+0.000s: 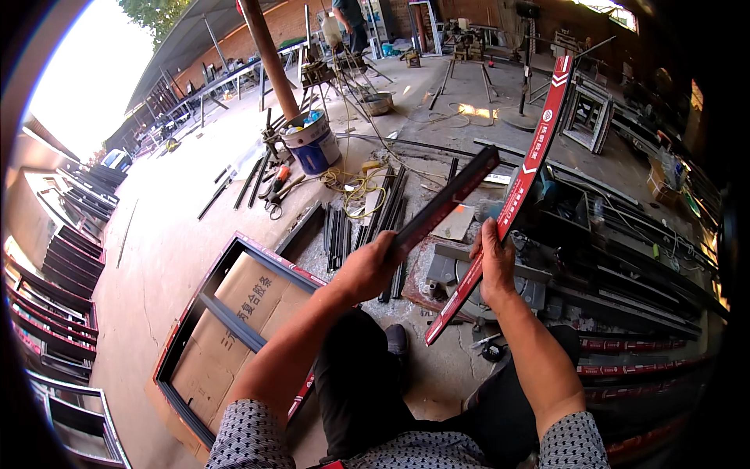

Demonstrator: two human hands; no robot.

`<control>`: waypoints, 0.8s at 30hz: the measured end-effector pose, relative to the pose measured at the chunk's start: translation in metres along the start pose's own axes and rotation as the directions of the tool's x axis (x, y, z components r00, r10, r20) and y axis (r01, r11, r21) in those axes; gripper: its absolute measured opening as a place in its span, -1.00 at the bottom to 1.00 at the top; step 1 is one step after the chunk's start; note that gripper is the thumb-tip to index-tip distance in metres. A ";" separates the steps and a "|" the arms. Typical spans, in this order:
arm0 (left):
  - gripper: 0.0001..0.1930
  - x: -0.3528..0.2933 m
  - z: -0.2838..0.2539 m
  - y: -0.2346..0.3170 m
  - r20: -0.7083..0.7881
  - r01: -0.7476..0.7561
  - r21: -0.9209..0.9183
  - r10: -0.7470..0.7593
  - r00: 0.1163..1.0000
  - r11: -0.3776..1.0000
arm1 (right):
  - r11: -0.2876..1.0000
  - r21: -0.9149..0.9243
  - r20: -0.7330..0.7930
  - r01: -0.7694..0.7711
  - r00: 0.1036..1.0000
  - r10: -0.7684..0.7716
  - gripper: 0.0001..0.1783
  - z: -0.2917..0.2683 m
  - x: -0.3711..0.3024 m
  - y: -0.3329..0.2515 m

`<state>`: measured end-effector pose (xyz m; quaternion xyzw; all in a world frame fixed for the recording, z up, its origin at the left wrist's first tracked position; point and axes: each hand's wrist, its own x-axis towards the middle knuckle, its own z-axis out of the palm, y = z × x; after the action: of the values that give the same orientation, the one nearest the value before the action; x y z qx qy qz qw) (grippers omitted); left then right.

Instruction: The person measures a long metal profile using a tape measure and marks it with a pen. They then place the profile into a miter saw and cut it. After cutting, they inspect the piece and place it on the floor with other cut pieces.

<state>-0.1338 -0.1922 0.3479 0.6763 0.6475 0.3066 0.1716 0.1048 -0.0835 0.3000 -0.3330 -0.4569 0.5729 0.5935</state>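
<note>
My left hand [370, 267] is closed round the near end of a dark metal profile bar [449, 198], which slants up and away to the right. In my right hand [495, 264] is a longer profile bar with red printed film [539, 144]. It is gripped below its middle, the top leaning right and the lower end between my knees. The two bars are apart. By my left forearm lies a dark window frame [173, 344] with a grey crossbar [232, 321], on a flattened cardboard box [226, 338]. Beyond my right hand sits a grey metal machine base [447, 270], partly hidden.
Short dark profiles [337, 238] lie ahead on the floor, near a drill [277, 180] and a white-and-blue bucket [311, 145]. A tape measure [493, 352] is by my right knee. Profile stacks [633, 301] crowd the right; frames [74, 270] line the left. A person [351, 25] stands far back.
</note>
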 end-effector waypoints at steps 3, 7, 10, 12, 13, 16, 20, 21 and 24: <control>-0.64 0.010 0.026 0.037 0.116 0.004 -0.016 -0.002 0.993 1.000 | 1.000 0.018 -0.027 -0.017 0.999 0.017 -0.53 -0.006 0.003 -0.012; -0.58 0.009 0.067 0.050 0.121 -0.059 0.022 0.056 0.991 0.998 | 1.000 -0.014 -0.121 -0.021 0.992 0.019 -0.54 -0.014 0.000 -0.013; -0.57 0.005 0.087 0.055 0.074 -0.113 -0.009 0.114 0.991 0.994 | 0.993 -0.112 -0.225 0.027 0.973 -0.052 -0.46 -0.013 -0.001 -0.007; -0.56 0.001 0.094 0.062 0.125 -0.068 -0.036 0.072 0.990 0.997 | 0.990 -0.135 -0.297 -0.050 0.955 0.008 -0.24 -0.013 0.000 -0.001; -0.56 0.002 0.096 0.064 0.132 -0.064 -0.039 0.068 0.989 0.997 | 0.984 -0.161 -0.333 -0.077 0.943 0.019 -0.22 -0.014 0.003 0.003; -0.59 0.000 0.100 0.059 0.120 -0.110 -0.037 0.113 0.986 0.993 | 0.989 -0.128 -0.361 -0.074 0.932 0.023 -0.22 -0.014 0.005 0.009; -0.51 -0.005 0.117 0.034 0.079 -0.188 -0.025 0.189 0.979 0.982 | 0.994 -0.100 -0.362 -0.049 0.932 0.009 -0.30 -0.009 0.007 0.016; -0.51 -0.004 0.122 0.027 0.074 -0.213 -0.025 0.215 0.974 0.977 | 0.995 -0.092 -0.358 -0.042 0.934 0.006 -0.31 -0.008 0.008 0.018; -0.50 -0.005 0.128 0.020 0.061 -0.282 -0.041 0.284 0.957 0.959 | 0.996 0.003 -0.311 -0.094 0.946 0.090 -0.37 -0.021 0.019 0.039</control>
<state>-0.0366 -0.1783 0.2627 0.7689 0.5332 0.3156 0.1580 0.1077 -0.0573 0.2598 -0.4433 -0.3453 0.5376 0.6286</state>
